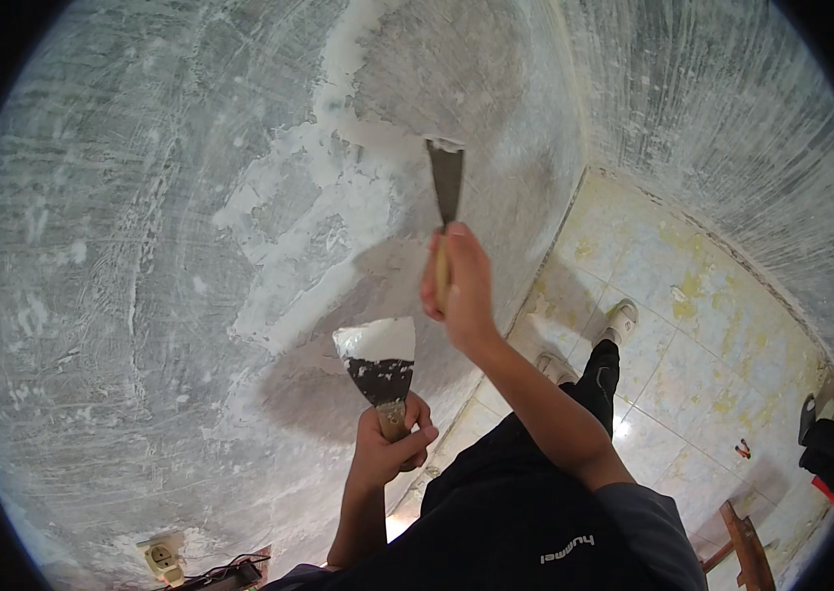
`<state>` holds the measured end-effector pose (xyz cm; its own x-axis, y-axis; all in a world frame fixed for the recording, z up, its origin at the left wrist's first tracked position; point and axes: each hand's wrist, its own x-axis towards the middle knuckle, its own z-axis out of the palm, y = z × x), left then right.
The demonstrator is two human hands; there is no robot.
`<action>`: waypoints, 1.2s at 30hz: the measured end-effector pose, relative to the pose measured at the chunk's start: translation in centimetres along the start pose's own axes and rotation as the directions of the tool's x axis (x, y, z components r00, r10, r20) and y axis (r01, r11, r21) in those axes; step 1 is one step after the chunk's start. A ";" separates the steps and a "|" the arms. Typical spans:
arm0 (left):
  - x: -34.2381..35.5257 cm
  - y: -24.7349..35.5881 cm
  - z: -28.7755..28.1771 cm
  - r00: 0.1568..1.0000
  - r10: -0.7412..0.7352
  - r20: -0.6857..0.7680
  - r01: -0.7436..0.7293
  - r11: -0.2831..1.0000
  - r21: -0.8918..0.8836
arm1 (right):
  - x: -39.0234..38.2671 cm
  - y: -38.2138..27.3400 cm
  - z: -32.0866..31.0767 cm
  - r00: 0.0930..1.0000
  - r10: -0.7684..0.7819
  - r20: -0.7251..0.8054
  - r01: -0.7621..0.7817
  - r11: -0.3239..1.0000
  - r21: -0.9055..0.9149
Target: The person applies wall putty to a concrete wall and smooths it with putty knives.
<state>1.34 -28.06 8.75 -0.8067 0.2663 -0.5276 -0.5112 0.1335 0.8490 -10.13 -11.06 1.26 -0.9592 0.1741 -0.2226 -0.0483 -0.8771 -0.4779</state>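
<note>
1. Head view: looks like we're spreading filler (378, 339) by the white patch (291, 234); next stroke probably wants a flat blade.
2. Our right hand (463, 288) pinches the narrow scraper (448, 182) by its handle, blade ahead, right of the patch.
3. Our left hand (384, 451) wraps the wide scraper's (381, 378) handle, loaded blade beyond the grip, below-right of the patch.

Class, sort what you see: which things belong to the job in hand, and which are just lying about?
Job:
- wide scraper bearing white paste, left hand
- narrow scraper, right hand
- patchy wall

Apparently lying about:
- cables, lower left
- dark bundle, right
- wooden piece, lower right
</note>
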 end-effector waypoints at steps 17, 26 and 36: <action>2.9 0.6 0.0 0.995 0.036 -0.093 -0.025 0.992 0.121 | -9.0 -6.4 -5.0 0.960 -0.005 0.280 0.257 0.415 -0.873; 2.1 -0.2 -0.4 0.985 0.038 -0.170 -0.024 0.996 0.088 | -4.3 -8.0 -8.0 0.990 -0.087 0.110 0.138 0.734 -0.665; 0.0 -0.1 0.3 0.987 0.023 -0.158 -0.009 0.996 0.088 | 4.5 2.9 1.2 0.990 -0.062 0.129 0.083 0.983 -0.163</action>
<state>1.44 -27.82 8.71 -0.8552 0.1149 -0.5055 -0.4754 0.2146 0.8532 -14.93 -13.32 -0.11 -0.9823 0.1687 -0.0809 -0.0815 -0.7751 -0.6266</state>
